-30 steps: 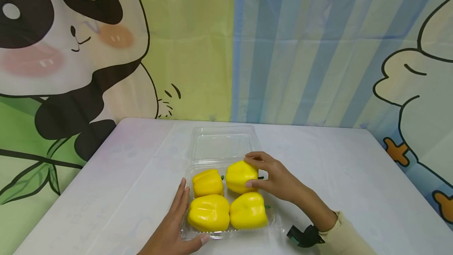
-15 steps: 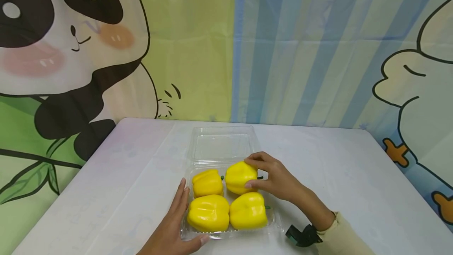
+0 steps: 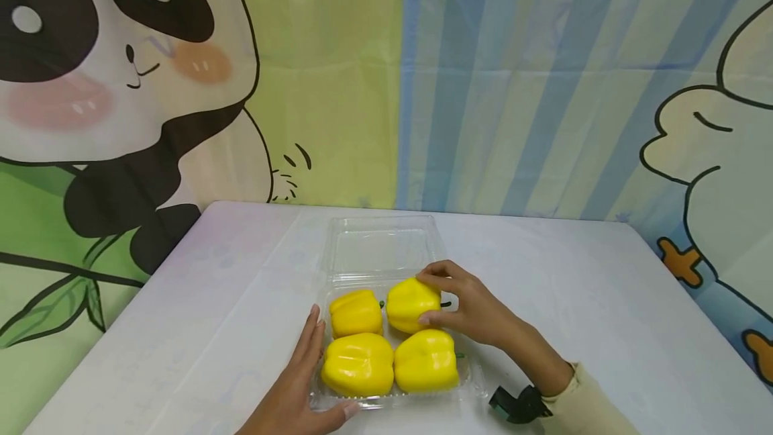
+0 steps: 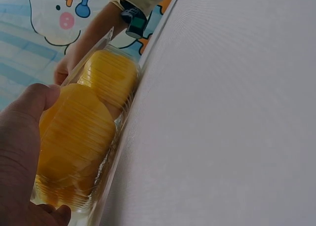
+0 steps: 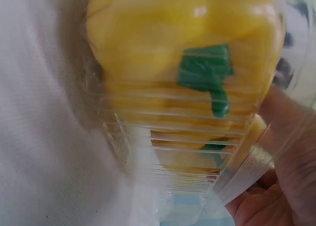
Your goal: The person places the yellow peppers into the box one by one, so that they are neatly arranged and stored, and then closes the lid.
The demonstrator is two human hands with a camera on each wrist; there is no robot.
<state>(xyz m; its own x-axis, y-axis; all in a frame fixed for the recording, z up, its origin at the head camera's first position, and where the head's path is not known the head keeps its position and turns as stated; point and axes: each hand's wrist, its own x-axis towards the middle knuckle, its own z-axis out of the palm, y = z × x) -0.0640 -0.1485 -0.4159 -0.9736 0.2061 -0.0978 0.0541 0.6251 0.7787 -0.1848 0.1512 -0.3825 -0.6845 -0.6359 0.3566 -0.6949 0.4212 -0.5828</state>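
Observation:
A clear plastic container point(image 3: 392, 403) stands on the table with several yellow bell peppers in two rows. My left hand point(image 3: 292, 374) holds its near left corner, fingers along the left side and thumb point(image 4: 48, 94) at the front rim. At the back right, my right hand point(image 3: 468, 304) pinches a bell pepper point(image 3: 412, 305) between thumb and fingers; its dark green stem points right. Beside it lies the back left pepper point(image 3: 355, 313). In front are the left pepper point(image 3: 357, 364) and the right pepper point(image 3: 426, 361). Green stems point(image 5: 207, 70) show through the ribbed wall in the right wrist view.
The container's hinged lid point(image 3: 383, 247) lies folded back behind it. White cloth covers the table point(image 3: 574, 274), and a cartoon-printed curtain point(image 3: 326, 86) hangs at its back edge. A dark wrist camera point(image 3: 519, 405) sits below the right sleeve point(image 3: 586, 405).
The back right pepper sits very slightly lower, still in the right hand's pinch. The head view has shifted a little. My left hand keeps its place.

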